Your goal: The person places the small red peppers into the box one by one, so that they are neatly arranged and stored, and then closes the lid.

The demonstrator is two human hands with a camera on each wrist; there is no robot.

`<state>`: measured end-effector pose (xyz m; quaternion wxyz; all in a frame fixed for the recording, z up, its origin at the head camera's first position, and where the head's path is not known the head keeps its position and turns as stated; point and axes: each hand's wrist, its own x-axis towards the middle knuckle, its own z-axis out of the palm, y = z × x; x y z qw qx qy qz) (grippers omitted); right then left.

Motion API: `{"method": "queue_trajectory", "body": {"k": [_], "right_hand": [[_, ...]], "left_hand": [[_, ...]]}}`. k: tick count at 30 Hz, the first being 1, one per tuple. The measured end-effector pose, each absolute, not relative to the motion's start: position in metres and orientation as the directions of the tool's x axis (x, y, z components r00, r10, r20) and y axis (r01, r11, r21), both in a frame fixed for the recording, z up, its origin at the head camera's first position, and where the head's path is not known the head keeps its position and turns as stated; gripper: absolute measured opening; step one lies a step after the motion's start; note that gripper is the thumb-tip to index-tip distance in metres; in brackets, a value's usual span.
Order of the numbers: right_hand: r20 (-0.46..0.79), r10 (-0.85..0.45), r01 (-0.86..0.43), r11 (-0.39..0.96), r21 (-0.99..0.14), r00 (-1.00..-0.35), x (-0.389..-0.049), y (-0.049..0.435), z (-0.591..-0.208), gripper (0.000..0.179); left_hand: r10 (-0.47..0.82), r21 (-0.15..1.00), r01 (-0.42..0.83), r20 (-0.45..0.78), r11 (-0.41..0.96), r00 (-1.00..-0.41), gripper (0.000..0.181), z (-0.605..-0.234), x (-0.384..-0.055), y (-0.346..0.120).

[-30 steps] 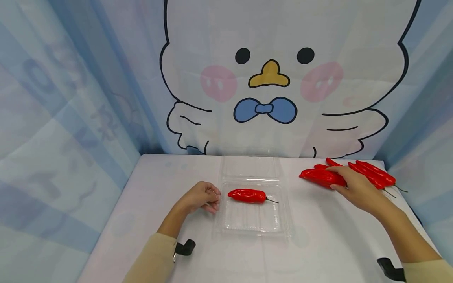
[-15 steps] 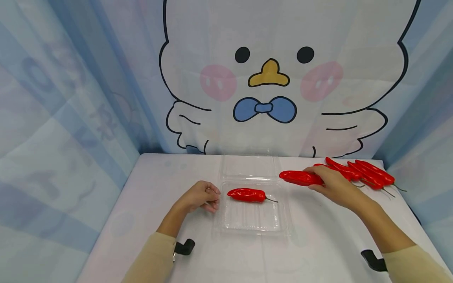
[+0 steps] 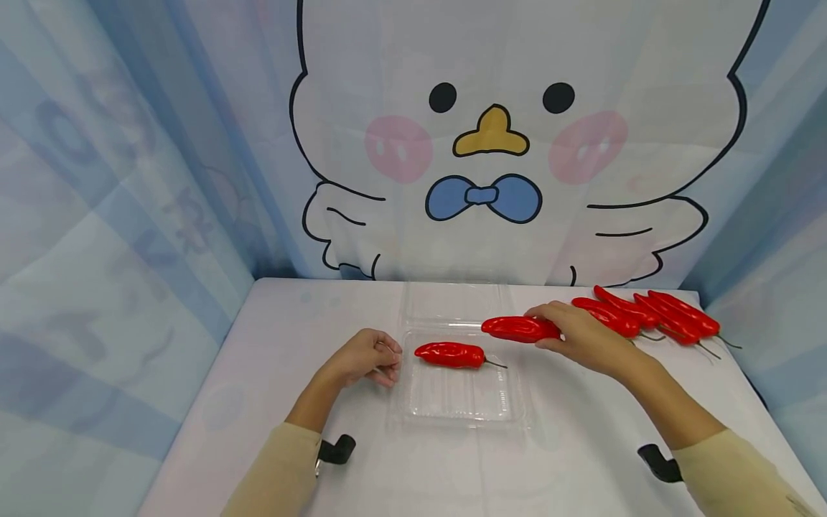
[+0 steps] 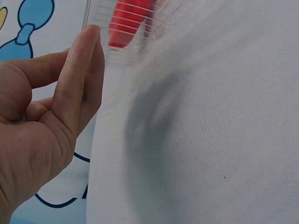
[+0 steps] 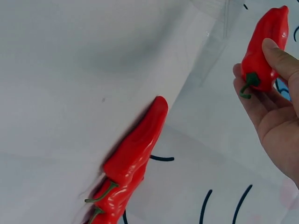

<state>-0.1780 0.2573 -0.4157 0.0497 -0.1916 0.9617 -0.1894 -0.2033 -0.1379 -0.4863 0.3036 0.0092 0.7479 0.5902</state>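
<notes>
Gleaming red, glossy pepper [image 3: 520, 329] pinched in right hand [image 3: 581, 337].

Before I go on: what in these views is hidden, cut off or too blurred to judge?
- Pepper pile, head view: peppers overlap, so the count is unsure; right wrist view cuts them at the bottom edge.
- Held pepper: its stem end is covered by the right hand in the head view.
- Clear tray, left wrist view: blurred, mostly out of frame.
- Left hand: whether it touches the tray is unclear.
</notes>
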Motion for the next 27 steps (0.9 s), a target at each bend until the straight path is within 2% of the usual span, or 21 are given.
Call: {"method": "queue_trajectory", "body": {"k": [27], "right_hand": [[-0.108, -0.499, -0.402, 0.791, -0.461, -0.860, -0.187, 0.203, -0.427, 0.053]], "left_hand": [[0.363, 0.881, -0.346, -0.453, 0.323, -0.814, 0.015, -0.482, -0.203, -0.137]]}}
